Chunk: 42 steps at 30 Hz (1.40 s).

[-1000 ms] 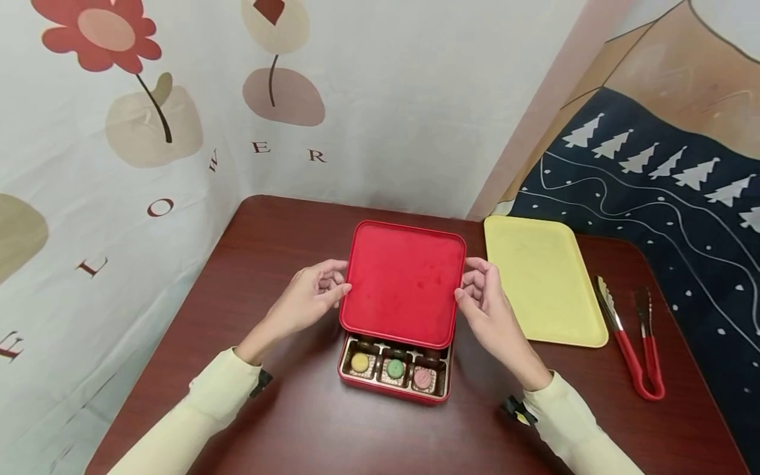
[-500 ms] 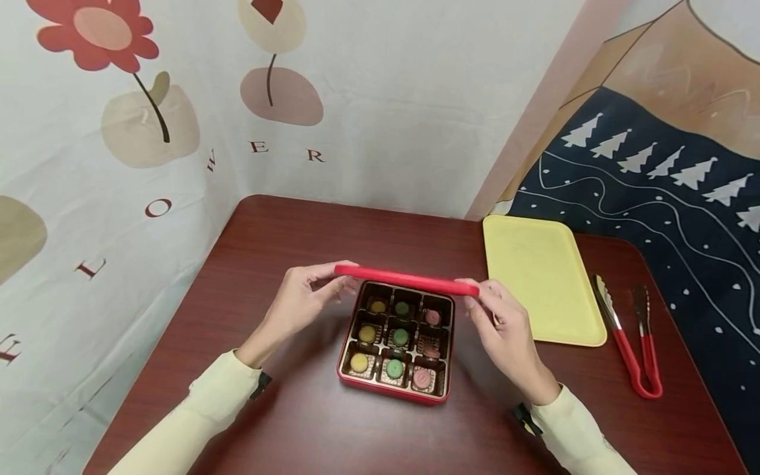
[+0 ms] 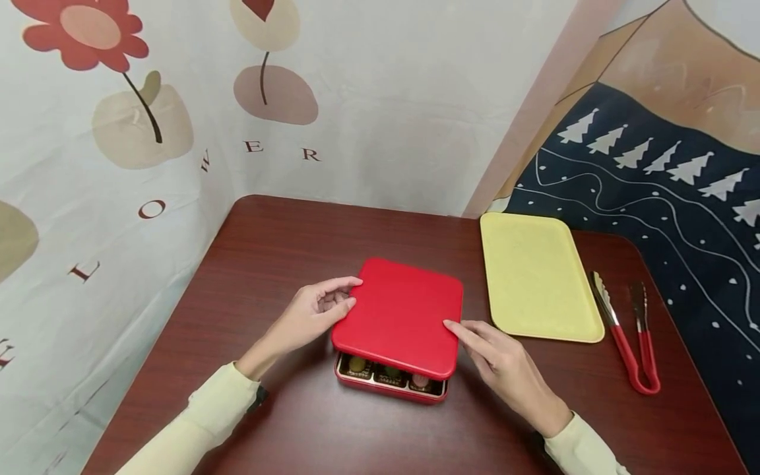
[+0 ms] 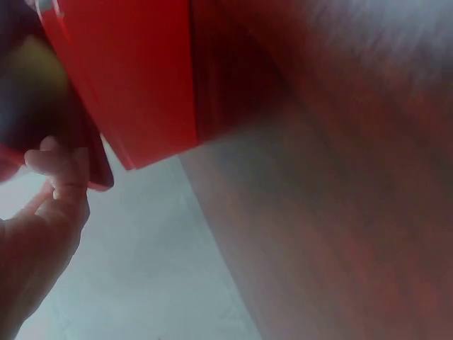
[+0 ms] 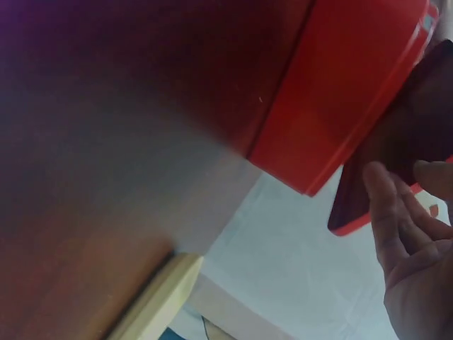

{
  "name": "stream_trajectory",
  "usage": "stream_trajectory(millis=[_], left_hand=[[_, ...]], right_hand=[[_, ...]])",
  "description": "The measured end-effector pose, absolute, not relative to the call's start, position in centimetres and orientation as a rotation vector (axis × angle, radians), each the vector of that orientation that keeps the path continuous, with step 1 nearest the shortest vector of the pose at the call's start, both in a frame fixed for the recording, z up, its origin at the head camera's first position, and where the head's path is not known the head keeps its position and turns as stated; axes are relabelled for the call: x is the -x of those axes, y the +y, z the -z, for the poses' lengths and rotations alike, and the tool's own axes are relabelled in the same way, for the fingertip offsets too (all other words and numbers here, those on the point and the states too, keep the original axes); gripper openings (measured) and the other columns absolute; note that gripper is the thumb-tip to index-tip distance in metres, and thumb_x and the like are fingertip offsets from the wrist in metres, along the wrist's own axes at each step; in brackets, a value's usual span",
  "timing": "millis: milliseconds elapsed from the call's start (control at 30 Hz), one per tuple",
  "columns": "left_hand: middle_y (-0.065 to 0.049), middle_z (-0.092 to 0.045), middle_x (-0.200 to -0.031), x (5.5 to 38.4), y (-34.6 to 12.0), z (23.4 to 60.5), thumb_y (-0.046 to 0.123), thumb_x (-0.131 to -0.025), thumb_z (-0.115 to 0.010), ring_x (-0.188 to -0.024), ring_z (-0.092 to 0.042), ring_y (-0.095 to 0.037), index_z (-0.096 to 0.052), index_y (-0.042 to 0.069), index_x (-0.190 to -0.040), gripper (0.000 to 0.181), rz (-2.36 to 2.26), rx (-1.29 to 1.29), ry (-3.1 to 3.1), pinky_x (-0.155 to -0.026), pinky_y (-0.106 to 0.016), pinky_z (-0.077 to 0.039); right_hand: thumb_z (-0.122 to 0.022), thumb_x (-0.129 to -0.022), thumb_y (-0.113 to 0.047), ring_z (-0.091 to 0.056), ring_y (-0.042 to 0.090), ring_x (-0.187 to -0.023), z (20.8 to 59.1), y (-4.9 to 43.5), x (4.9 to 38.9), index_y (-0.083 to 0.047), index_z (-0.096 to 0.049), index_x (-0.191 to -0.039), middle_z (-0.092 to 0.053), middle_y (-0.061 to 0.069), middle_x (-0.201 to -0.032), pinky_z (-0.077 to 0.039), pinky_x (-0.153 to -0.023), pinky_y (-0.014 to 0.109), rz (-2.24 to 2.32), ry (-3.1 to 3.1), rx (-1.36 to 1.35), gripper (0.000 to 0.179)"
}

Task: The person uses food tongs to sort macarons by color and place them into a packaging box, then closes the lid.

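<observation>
A square red lid (image 3: 398,315), smooth face up, slants over a red box (image 3: 392,394) on the table. Its near edge stops short of the box's front, where a row of compartments shows yellow, green and pink round sweets (image 3: 357,364). The other compartments are hidden beneath the lid. My left hand (image 3: 311,309) pinches the lid's left edge, thumb nearer me. At the right edge, my right hand (image 3: 505,363) holds the lid with a fingertip on its top. Both wrist views show a gap between the lid's dark underside (image 5: 410,120) and the box wall (image 5: 333,99).
A yellow tray (image 3: 537,277) lies at the back right. Beside it, red-handled tongs (image 3: 632,356) rest with their arms spread. Printed cloth (image 3: 386,99) hangs behind the brown table (image 3: 285,244) and along its left side.
Both hands have flipped the lid from its rimmed inside to its smooth outside and brought it toward me, covering most of the sweets. Box, tray and tongs stay put.
</observation>
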<state>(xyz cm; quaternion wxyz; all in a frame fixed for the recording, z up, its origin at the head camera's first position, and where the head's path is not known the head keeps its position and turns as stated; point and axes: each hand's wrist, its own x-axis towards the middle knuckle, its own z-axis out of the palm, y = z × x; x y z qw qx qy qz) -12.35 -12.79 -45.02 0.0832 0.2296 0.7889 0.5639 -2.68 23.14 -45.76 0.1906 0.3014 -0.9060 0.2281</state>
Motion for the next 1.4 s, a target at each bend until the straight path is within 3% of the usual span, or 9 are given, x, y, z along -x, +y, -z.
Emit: stream_trajectory(millis=[100, 200, 367, 533, 700, 900, 1100, 1233, 1400], left_hand=[[-0.006, -0.064, -0.086, 11.8, -12.6, 45.5, 0.013, -0.096, -0.073, -0.070, -0.059, -0.017, -0.065, 0.015, -0.135, 0.040, -1.633, -0.705, 2.380, -0.060, -0.022, -0.049], [-0.001, -0.061, -0.090, 11.2, -12.3, 45.9, 0.015, -0.096, -0.073, -0.072, -0.057, -0.013, -0.063, 0.016, -0.137, 0.042, -1.511, -0.795, 2.501, -0.061, -0.023, -0.049], [0.004, -0.054, -0.104, 10.4, -11.6, 46.4, 0.018, -0.098, -0.070, -0.082, -0.052, -0.009, -0.057, 0.016, -0.139, 0.043, -1.284, -0.938, 2.725, -0.069, -0.024, -0.049], [0.001, -0.053, -0.111, 9.8, -11.2, 46.8, 0.019, -0.099, -0.069, -0.089, -0.049, -0.009, -0.054, 0.013, -0.141, 0.045, -1.167, -0.978, 2.830, -0.078, -0.026, -0.050], [-0.006, -0.051, -0.109, 9.4, -10.9, 47.4, 0.018, -0.096, -0.072, -0.084, -0.051, -0.011, -0.054, 0.006, -0.138, 0.047, -1.103, -1.032, 2.950, -0.077, -0.027, -0.053], [-0.005, -0.054, -0.094, 9.0, -11.2, 48.0, 0.018, -0.096, -0.073, -0.077, -0.051, -0.011, -0.053, 0.002, -0.125, 0.039, -1.172, -0.902, 2.942, -0.071, -0.028, -0.052], [0.003, -0.060, -0.065, 7.3, -13.3, 47.6, 0.046, -0.101, -0.064, -0.052, -0.057, -0.011, -0.050, 0.014, -0.096, 0.035, -1.269, -0.512, 2.543, -0.049, -0.027, -0.048], [-0.001, -0.067, -0.065, 6.3, -14.5, 47.5, 0.051, -0.101, -0.062, -0.054, -0.066, -0.019, -0.050, 0.012, -0.087, 0.042, -1.258, -0.497, 2.338, -0.050, -0.029, -0.052], [0.006, -0.054, -0.064, 6.2, -15.1, 48.0, 0.042, -0.100, -0.066, -0.056, -0.048, -0.004, -0.050, 0.018, -0.084, 0.034, -1.251, -0.681, 2.343, -0.050, -0.020, -0.036]], right_hand=[[-0.072, -0.091, -0.001, -0.066, 0.013, -0.100, 46.4, 23.1, 2.3, -0.022, -0.059, -0.147, -0.069, 0.000, -0.123, -0.057, -0.078, 0.026, -0.611, -2.539, -0.869, 0.061], [-0.055, -0.105, -0.017, -0.066, 0.014, -0.101, 47.2, 23.0, 1.9, -0.021, -0.061, -0.146, -0.068, 0.000, -0.122, -0.057, -0.077, 0.028, -0.595, -2.517, -0.868, 0.041], [-0.039, -0.110, -0.031, -0.067, 0.019, -0.103, 48.0, 22.8, 1.2, -0.021, -0.061, -0.145, -0.067, 0.005, -0.125, -0.059, -0.075, 0.031, -0.565, -2.507, -0.848, 0.043], [-0.058, -0.106, -0.019, -0.067, 0.019, -0.104, 48.4, 22.6, 0.7, -0.021, -0.058, -0.148, -0.066, 0.005, -0.125, -0.060, -0.078, 0.033, -0.546, -2.558, -0.849, 0.042], [-0.079, -0.081, 0.001, -0.067, 0.019, -0.104, 48.4, 22.5, 0.6, -0.019, -0.058, -0.148, -0.065, 0.005, -0.125, -0.060, -0.080, 0.034, -0.554, -2.595, -0.838, 0.072], [-0.077, -0.088, -0.003, -0.069, 0.014, -0.106, 48.2, 22.0, 0.8, -0.014, -0.058, -0.147, -0.066, 0.001, -0.124, -0.059, -0.084, 0.033, -0.687, -2.650, -0.733, 0.063], [-0.070, -0.100, -0.032, -0.069, 0.008, -0.074, 47.4, 21.0, 0.3, -0.012, -0.064, -0.114, -0.070, -0.006, -0.089, -0.059, -0.063, 0.026, -1.342, -2.873, -0.315, 0.025], [-0.066, -0.100, -0.042, -0.068, 0.016, -0.062, 47.0, 20.5, 0.3, -0.014, -0.064, -0.092, -0.070, -0.001, -0.072, -0.059, -0.058, 0.031, -1.674, -2.975, -0.190, 0.029], [-0.064, -0.102, -0.035, -0.068, 0.015, -0.060, 46.9, 20.5, 0.6, -0.011, -0.064, -0.084, -0.069, -0.003, -0.068, -0.058, -0.060, 0.030, -1.696, -2.956, -0.227, 0.030]])
